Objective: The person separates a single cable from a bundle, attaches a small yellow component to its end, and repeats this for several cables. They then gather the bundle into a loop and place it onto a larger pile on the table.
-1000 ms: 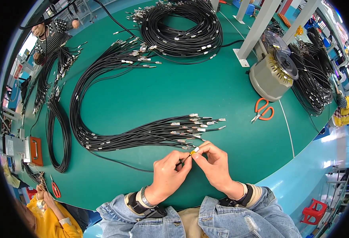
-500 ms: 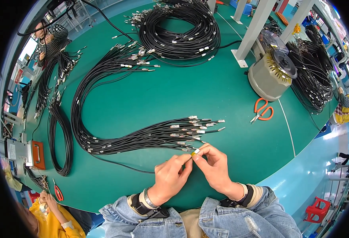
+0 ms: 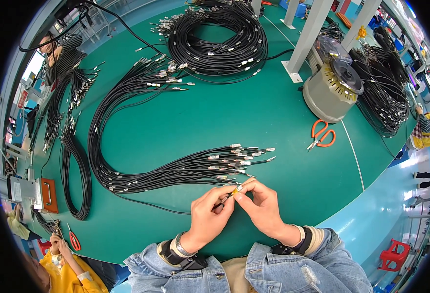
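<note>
My left hand (image 3: pixel 209 214) is closed in a pinch on a black cable (image 3: pixel 152 205), which runs in from the bundle on the left. At the cable's end, a small yellow and white tag (image 3: pixel 238 189) is pinched between the fingertips of my right hand (image 3: pixel 263 210). The fingers cover most of the joint, so how the tag sits on the cable cannot be made out. Just beyond my hands lie the white-tagged ends of a curved bundle of black cables (image 3: pixel 141 180).
A big cable coil (image 3: pixel 185 51) lies at the back. Orange-handled scissors (image 3: pixel 322 136) rest right, near a round grey dispenser (image 3: pixel 328 95) and a metal post (image 3: pixel 305 46). A smaller cable loop (image 3: pixel 85 180) is left; a co-worker in yellow (image 3: pixel 80 273) sits at lower left.
My left fingers have shifted slightly, and a short stretch of black cable now shows between my hands. The tag has moved a little left. Everything else looks the same.
</note>
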A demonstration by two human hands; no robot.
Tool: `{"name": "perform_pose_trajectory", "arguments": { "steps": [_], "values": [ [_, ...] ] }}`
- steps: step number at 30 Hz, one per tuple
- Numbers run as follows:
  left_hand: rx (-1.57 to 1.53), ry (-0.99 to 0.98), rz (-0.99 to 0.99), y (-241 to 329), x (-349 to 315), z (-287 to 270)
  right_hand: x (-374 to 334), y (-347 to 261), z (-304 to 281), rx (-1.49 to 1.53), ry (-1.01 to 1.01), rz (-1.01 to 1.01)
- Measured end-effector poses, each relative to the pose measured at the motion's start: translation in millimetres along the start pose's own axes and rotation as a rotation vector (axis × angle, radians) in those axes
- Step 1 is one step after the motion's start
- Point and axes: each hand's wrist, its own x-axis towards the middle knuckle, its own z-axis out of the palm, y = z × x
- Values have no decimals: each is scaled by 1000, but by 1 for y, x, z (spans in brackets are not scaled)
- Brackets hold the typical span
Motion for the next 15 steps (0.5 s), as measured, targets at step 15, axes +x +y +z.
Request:
{"name": "perform_pose_trajectory", "arguments": {
  "steps": [15],
  "values": [
    [-319, -54, -323, -8, 1, -7, 2, -4, 0, -21, -32, 94]
  ]
}}
